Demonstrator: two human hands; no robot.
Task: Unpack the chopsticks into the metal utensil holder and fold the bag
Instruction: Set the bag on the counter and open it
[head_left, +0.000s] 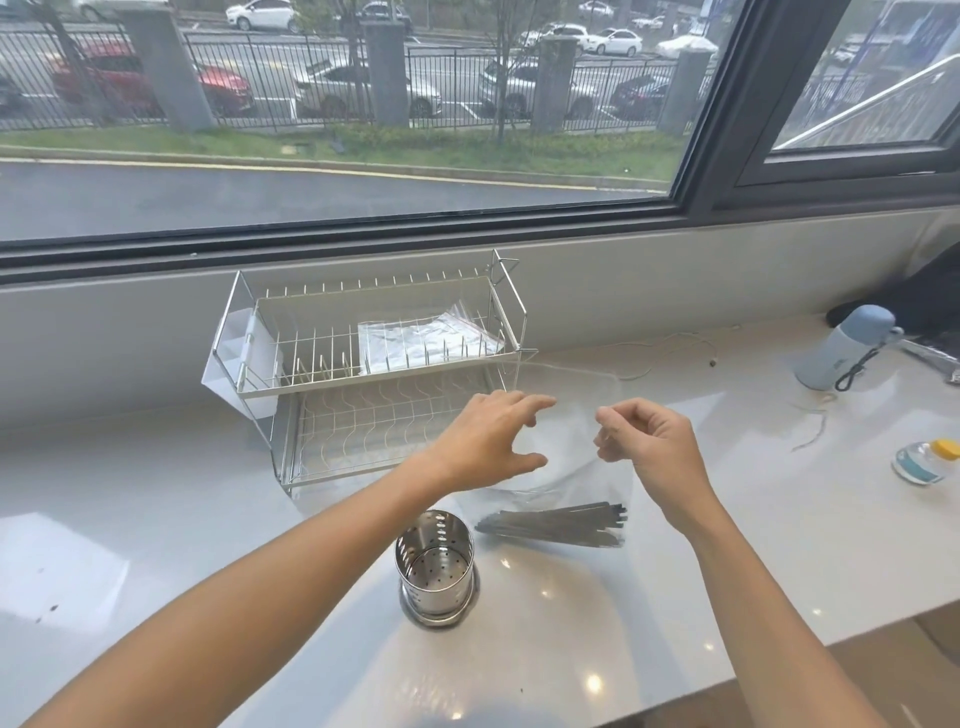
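A clear plastic bag (566, 395) hangs upright over the white counter, with a bundle of dark metal chopsticks (553, 524) lying across its bottom. My right hand (649, 441) pinches the bag's upper right edge between thumb and curled fingers. My left hand (488, 436) is spread at the bag's left side, fingers straight and thumb apart; whether it touches the film I cannot tell. The perforated metal utensil holder (436, 566) stands upright and empty on the counter, just left of the chopsticks and below my left wrist.
A two-tier wire dish rack (374, 364) stands behind the bag against the window ledge, with plastic sheeting on its top tier. At the right lie a pale blue flask (847, 353), a thin cable (670, 348) and a small yellow-capped bottle (924, 460).
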